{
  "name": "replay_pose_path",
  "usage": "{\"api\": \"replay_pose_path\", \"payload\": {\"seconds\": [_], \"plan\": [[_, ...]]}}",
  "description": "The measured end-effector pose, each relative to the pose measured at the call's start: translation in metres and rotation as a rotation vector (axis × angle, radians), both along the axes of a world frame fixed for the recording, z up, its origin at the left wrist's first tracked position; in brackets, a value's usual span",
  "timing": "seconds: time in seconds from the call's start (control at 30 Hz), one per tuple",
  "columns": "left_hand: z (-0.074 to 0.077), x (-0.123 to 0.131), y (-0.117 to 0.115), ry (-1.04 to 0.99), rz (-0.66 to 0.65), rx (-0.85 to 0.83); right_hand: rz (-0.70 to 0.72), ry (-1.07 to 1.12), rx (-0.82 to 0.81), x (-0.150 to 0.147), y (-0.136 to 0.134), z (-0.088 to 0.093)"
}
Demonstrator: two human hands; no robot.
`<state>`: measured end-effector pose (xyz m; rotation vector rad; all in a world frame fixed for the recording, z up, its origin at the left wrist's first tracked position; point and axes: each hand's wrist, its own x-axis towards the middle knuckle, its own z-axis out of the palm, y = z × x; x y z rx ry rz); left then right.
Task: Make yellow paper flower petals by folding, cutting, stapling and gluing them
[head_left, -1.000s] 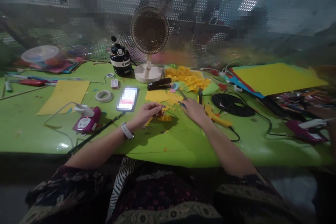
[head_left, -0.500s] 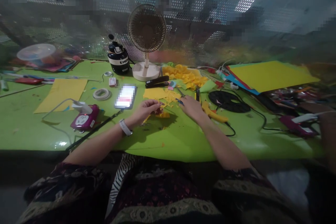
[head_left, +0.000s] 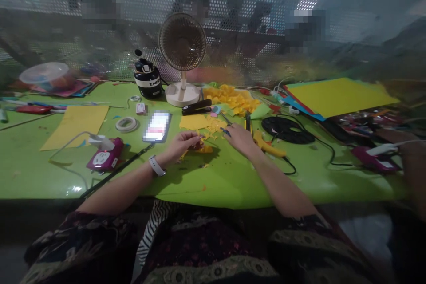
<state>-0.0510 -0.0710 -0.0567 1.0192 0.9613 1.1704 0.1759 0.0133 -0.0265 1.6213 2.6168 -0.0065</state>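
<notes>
The screen of the phone [head_left: 156, 127], left of centre, is blurred out. What is pinched by the left hand [head_left: 181, 144] is too small to be told. The handles of the scissors [head_left: 226, 125] are hidden by the right hand [head_left: 240, 136], so its grip cannot be judged. An arm [head_left: 414, 164] is cut off by the right edge.

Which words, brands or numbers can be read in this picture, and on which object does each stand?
No text reads clearly.
Black and white flask: dark letters on its white band, too blurred to read.
Phone: screen blurred, unreadable.
</notes>
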Motion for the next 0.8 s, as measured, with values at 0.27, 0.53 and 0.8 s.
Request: {"api": "replay_pose_path", "payload": {"seconds": [0.27, 0.53, 0.8], "plan": [[0.009, 0.001, -0.002, -0.01, 0.03, 0.009, -0.02, 0.027, -0.006, 0.001, 0.0, 0.002], [0.012, -0.004, -0.002, -0.007, -0.02, -0.021, -0.065, 0.011, 0.002, -0.001, 0.003, 0.001], [0.017, -0.003, -0.002, -0.012, -0.051, -0.023, -0.224, 0.588, -0.081, 0.002, 0.003, 0.007]]}}
